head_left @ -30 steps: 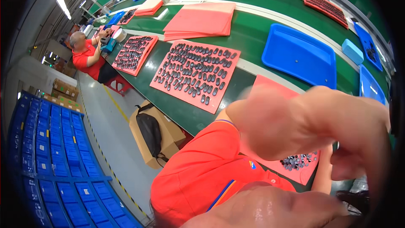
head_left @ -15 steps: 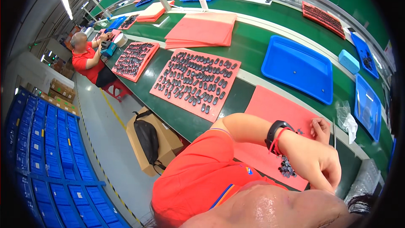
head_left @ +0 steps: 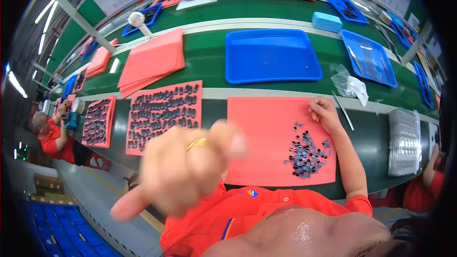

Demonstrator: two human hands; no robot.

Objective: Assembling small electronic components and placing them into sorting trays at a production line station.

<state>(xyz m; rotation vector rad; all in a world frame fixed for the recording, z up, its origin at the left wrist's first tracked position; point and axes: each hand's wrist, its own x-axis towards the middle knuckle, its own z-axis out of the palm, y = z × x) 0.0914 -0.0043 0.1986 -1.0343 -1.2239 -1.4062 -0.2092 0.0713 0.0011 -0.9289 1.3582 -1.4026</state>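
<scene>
Close to the camera, my left hand (head_left: 185, 171) is raised and blurred, a gold ring on one finger. Its thumb sticks out to the lower left, the other fingers are bent, and nothing shows in it. Behind it lies a pink foam sheet (head_left: 257, 143) on the bench. My right hand (head_left: 323, 113) rests at the far right corner of that sheet, fingers curled together; whatever they may hold is hidden. Just below it, a loose pile of small dark round pieces (head_left: 307, 157) is spread on the sheet, with a few lying nearer my fingers.
A pink sheet with rows of dark oval parts (head_left: 164, 109) lies left. Beyond are a blue tray (head_left: 273, 77), stacked pink sheets (head_left: 152, 62) and crumpled plastic (head_left: 352, 88). A thin white tool (head_left: 343, 112) and clear plastic trays (head_left: 404, 143) lie right. Co-workers (head_left: 57, 138) sit nearby.
The view has swung to the right. My left hand has come up from beside the pile to close before the camera. My right hand stays by the sheet's far right corner.
</scene>
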